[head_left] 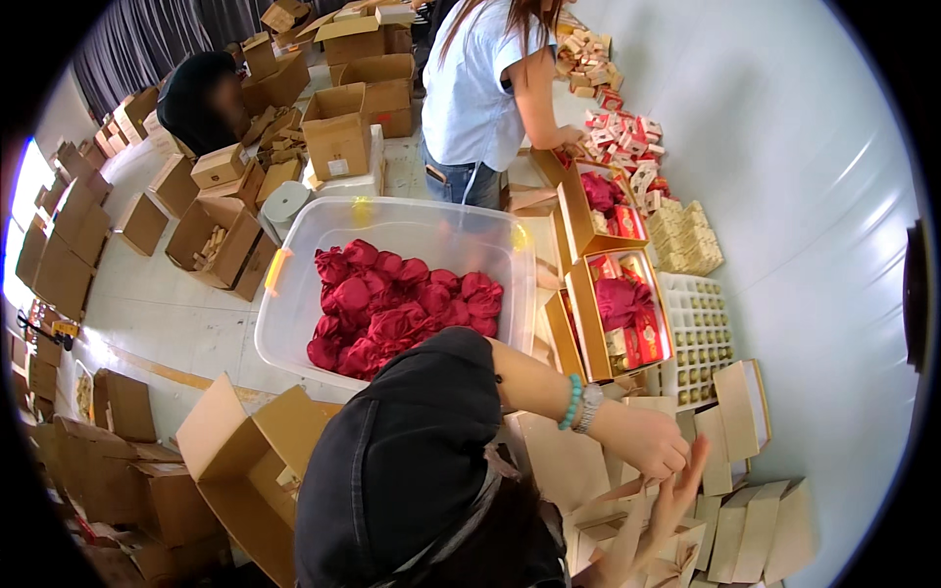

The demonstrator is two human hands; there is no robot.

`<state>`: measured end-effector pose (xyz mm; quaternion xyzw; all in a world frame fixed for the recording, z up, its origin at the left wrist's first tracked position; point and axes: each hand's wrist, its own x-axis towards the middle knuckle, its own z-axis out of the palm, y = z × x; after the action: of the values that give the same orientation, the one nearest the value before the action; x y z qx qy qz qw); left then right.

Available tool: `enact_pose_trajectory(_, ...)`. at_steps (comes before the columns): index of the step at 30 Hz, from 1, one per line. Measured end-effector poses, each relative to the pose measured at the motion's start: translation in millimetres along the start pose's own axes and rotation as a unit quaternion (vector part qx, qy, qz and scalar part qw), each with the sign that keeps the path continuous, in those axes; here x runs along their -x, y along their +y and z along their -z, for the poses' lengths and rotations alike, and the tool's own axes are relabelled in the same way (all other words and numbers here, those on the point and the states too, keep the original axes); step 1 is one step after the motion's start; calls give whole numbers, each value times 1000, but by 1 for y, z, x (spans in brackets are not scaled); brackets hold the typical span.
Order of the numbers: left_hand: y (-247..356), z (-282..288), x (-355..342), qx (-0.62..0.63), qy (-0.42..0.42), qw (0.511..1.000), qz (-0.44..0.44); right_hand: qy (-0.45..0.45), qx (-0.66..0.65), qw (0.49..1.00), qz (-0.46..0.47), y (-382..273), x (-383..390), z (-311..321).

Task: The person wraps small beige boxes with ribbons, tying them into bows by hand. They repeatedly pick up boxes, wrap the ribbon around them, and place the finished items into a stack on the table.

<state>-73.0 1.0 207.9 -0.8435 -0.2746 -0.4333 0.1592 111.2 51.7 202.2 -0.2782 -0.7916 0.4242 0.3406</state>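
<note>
Tan cartons (753,534) near curled left hand (645,441)

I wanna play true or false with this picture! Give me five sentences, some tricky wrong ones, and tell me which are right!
1. Dark red cloth bundles lie in the clear plastic tub. True.
2. The turquoise bracelet is on the right arm. False: it is on the left arm.
3. The standing co-worker wears a light blue top. True.
4. The white tray of round things is left of the tub. False: it is to the right of the tub.
5. Both hands are inside the tub. False: the left hand and the right hand are close together near beige cardboard at the lower right.
</note>
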Motion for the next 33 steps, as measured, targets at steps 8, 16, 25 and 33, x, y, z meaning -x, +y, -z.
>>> enact_pose_trajectory(8, -21, 23, 57, 173, -103, 975, 98, 57, -77, 986, -134, 39, 9, -5)
enact_pose_trajectory(16, -57, 4, -15, 51, -37, 991, -118, -101, -327, 931, -126, 27, -30, 0)
enact_pose_trajectory(25, -53, 97, 165, 266, -267, 818, 434, 155, 461, 849, -205, 87, 139, 62)
enact_pose_trajectory(33, 27, 7, 171, 105, -434, 788, 423, -34, 421, 902, -86, 116, 119, -25)
